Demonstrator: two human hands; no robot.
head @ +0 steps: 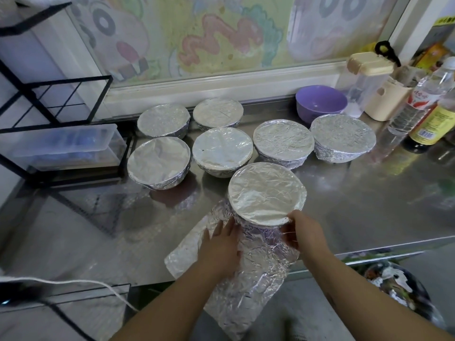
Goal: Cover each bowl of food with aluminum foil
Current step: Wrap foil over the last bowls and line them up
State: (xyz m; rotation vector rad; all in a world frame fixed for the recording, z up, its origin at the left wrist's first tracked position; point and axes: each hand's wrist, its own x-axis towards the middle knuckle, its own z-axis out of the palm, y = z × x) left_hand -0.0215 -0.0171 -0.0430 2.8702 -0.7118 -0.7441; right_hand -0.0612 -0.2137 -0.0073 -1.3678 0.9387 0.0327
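Head view, seven foil-covered bowls (267,193)

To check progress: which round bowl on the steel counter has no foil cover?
The round purple plastic bowl at the back right; the seven others are foil-wrapped.

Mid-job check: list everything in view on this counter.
covered bowls: six, silver foil, two rows at back of counter
front bowl: one, foil-topped, near counter edge
foil sheet: one, silver, trailing from front bowl over the edge
purple bowl: one, uncovered, back right
bottles: two, clear and yellow-labelled, far right
lidded container: one, clear with beige lid, back right
wire rack: one, black, left
left hand: flat on foil sheet
right hand: grips front bowl's rim
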